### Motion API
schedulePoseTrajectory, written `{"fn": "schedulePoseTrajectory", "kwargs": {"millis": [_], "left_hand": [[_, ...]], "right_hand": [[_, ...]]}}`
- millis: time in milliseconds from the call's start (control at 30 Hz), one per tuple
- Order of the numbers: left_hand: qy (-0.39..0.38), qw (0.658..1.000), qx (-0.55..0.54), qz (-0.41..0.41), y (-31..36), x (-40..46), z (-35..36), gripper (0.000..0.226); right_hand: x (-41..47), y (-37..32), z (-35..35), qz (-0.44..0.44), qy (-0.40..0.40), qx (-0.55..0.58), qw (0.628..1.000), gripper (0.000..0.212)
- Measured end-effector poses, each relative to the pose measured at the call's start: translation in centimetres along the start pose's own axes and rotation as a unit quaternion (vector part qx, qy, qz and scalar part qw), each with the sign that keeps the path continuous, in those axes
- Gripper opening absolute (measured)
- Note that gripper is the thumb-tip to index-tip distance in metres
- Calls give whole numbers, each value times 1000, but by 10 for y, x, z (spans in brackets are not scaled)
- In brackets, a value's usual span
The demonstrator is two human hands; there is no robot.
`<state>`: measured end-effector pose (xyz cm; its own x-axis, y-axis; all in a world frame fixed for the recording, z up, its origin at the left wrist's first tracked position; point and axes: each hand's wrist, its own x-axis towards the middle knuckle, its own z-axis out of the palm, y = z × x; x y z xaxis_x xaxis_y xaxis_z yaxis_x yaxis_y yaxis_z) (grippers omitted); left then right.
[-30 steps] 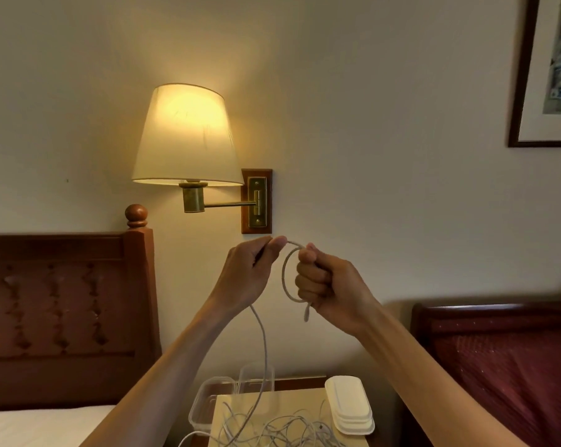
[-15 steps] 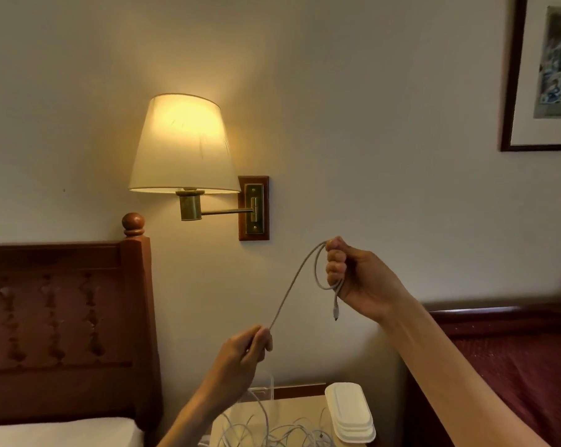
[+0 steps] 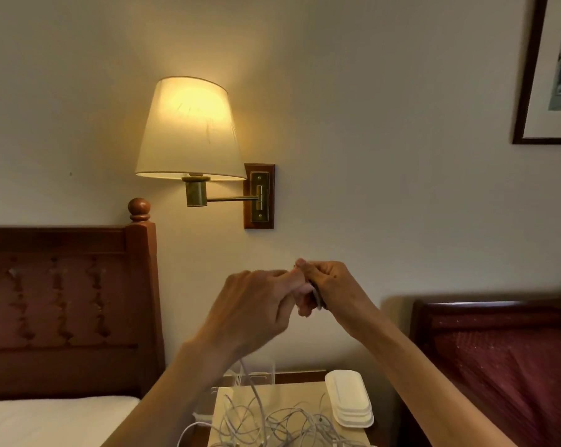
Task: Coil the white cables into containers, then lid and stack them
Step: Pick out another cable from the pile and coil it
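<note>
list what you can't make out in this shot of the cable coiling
- Head view: the coil in the right hand is mostly hidden by the fingers of both hands; loop count unclear.
- Left hand is motion-blurred; its grip is unclear.
- Clear containers sit partly behind the left forearm.
- Tangled white cables are cut off by the bottom edge.

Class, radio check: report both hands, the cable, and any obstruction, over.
Left hand and right hand together, both gripping the white cable coil. Loose cable tangle on nightstand beside lid stack. No obstruction seen.
</note>
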<state>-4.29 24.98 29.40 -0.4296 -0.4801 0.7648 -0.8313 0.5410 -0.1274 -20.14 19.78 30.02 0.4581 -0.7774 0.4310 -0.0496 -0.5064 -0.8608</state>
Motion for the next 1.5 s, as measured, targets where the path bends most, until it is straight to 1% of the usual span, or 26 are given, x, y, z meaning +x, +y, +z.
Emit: {"fn": "schedulePoseTrajectory", "kwargs": {"millis": [67, 200, 267, 367, 467, 533, 633, 733, 800, 867, 933, 967, 1033, 1067, 1100, 1133, 1167, 1200, 1233, 1267, 1300, 1333, 1433, 1500], "left_hand": [[30, 999, 22, -2, -8, 6, 0, 24], [60, 997, 45, -14, -22, 13, 6, 37], [67, 997, 36, -24, -30, 16, 9, 43], [51, 999, -7, -18, -42, 19, 16, 40], [28, 993, -109, -27, -52, 24, 24, 38], [25, 986, -164, -22, -58, 29, 30, 32], [42, 979, -195, -43, -66, 30, 38, 26], [56, 974, -207, -69, -69, 23, 47, 35], [59, 969, -223, -93, -74, 11, 57, 36], [59, 959, -245, -128, -86, -12, 74, 40], [64, 951, -247, -172, -100, -38, 92, 50], [66, 944, -252, -200, -105, -48, 99, 48], [56, 916, -291, -270, -103, -60, 106, 36], [34, 903, -306, -300, -96, -60, 105, 33], [-10, 894, -315, -320, -86, -58, 102, 33], [-82, 889, -316, -322, -73, -55, 96, 35], [-167, 889, -301, -301, -59, -49, 88, 37], [-239, 896, -275, -256, -46, -42, 78, 39], [-284, 905, -245, -203, -34, -35, 68, 41], [-299, 915, -223, -152, -23, -28, 57, 42], [-286, 928, -212, -110, -15, -21, 44, 43], [-253, 943, -205, -74, -9, -14, 32, 42], [-104, 983, -149, 20, -8, 2, 4, 33], [-5, 995, -93, 38, -18, 8, -3, 29]], "right_hand": [[-1, -3, 4, -3, -6, -6, 1000, 50], [2, -1, 3, 20, 1, 23, 1000, 50], [4, 2, 1, 45, -23, 44, 998, 47], [5, 4, -3, 80, -70, 128, 986, 44], [8, 4, -7, 108, -103, 225, 963, 44], [11, 1, -10, 133, -115, 303, 937, 45], [15, -2, -14, 151, -120, 404, 894, 45], [19, -3, -15, 139, -112, 457, 871, 43], [20, -5, -21, 122, -99, 493, 856, 40], [21, -8, -31, 107, -79, 506, 852, 38], [22, -12, -38, 97, -68, 502, 856, 37], [22, -13, -41, 94, -65, 498, 860, 36], [25, -14, -42, 89, -61, 484, 868, 35], [27, -15, -42, 86, -59, 470, 876, 35], [29, -15, -41, 82, -53, 448, 889, 34], [32, -13, -39, 78, -43, 419, 904, 34], [34, -11, -36, 74, -33, 385, 919, 34], [36, -9, -34, 69, -22, 346, 936, 34], [36, -6, -31, 60, -9, 297, 953, 34], [36, -4, -28, 49, 2, 245, 968, 34], [35, -2, -24, 39, 10, 199, 979, 34], [33, -1, -21, 30, 12, 163, 986, 33], [25, -1, -14, 13, 1, 86, 996, 34], [20, -2, -11, 2, -3, 38, 999, 36]]}}
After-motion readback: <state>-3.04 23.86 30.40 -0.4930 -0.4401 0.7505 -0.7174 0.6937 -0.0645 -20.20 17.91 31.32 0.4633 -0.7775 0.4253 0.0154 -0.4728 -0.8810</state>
